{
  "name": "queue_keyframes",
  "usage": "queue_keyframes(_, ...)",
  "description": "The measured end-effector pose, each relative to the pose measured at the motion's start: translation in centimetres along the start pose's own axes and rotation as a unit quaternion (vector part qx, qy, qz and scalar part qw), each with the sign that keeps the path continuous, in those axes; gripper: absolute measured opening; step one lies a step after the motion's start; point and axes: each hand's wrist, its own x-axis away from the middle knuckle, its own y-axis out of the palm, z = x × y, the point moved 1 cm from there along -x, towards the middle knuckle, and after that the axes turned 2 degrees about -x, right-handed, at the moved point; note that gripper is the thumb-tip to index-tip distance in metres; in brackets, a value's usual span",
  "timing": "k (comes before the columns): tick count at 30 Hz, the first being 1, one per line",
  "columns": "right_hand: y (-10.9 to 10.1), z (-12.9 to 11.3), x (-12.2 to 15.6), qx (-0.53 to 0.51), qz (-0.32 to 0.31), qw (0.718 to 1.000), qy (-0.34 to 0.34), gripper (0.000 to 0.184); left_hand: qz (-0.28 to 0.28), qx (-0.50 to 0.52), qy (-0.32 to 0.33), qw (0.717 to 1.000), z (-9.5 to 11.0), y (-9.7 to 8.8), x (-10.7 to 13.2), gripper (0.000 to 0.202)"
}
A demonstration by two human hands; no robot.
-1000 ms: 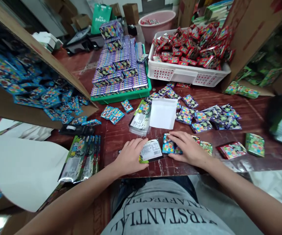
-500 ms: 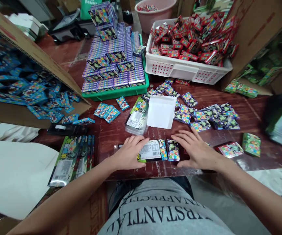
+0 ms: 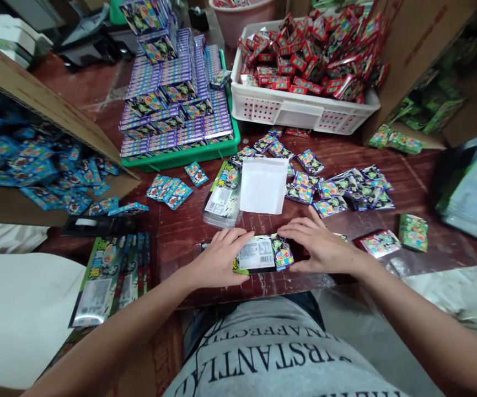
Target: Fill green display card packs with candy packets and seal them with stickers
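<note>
At the table's front edge my left hand [image 3: 217,259] pinches the left end of a flat printed bag with a white barcode label [image 3: 257,253]. A small purple candy packet [image 3: 283,255] sticks out of the bag's right end. My right hand [image 3: 321,248] lies flat beside it, fingers stretched and spread, fingertips against the packet. Whatever else is inside the bag is hidden.
Loose small packets [image 3: 346,190] lie right of a white pouch [image 3: 263,184]. Behind stand a green tray [image 3: 180,159] of purple packs and a white basket [image 3: 300,113] of red packs. A cardboard box [image 3: 56,110] holds blue packets at left; printed bags [image 3: 110,273] lie front left.
My right hand has slid left, pushing the small packets into the labelled bag; fewer of them show now. My left hand has kept hold of the bag. The view tilted down.
</note>
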Motion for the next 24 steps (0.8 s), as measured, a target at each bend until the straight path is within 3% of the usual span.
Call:
queue_keyframes(7, -0.5, 0.2, 0.6, 0.027, 0.025, 0.999, 0.007, 0.071, 0.027, -0.002, -0.02, 0.999, 0.6, -0.2, -0.1, 0.092)
queue_keyframes(12, -0.9, -0.3, 1.3, 0.068, 0.122, 0.987, 0.073, 0.07, 0.057, 0.004, -0.04, 0.998, 1.2, -0.7, -0.1, 0.091)
queue_keyframes(20, 0.1, -1.9, 1.1, 0.055, 0.078, 0.995, 0.022, 0.068, 0.062, -0.019, -0.014, 0.998, 2.0, -1.0, -0.6, 0.095)
queue_keyframes(24, 1.2, -2.3, 1.5, 0.088, 0.14, 0.984, 0.063, 0.078, 0.076, -0.005, -0.024, 0.997, 2.1, -0.9, -0.6, 0.096)
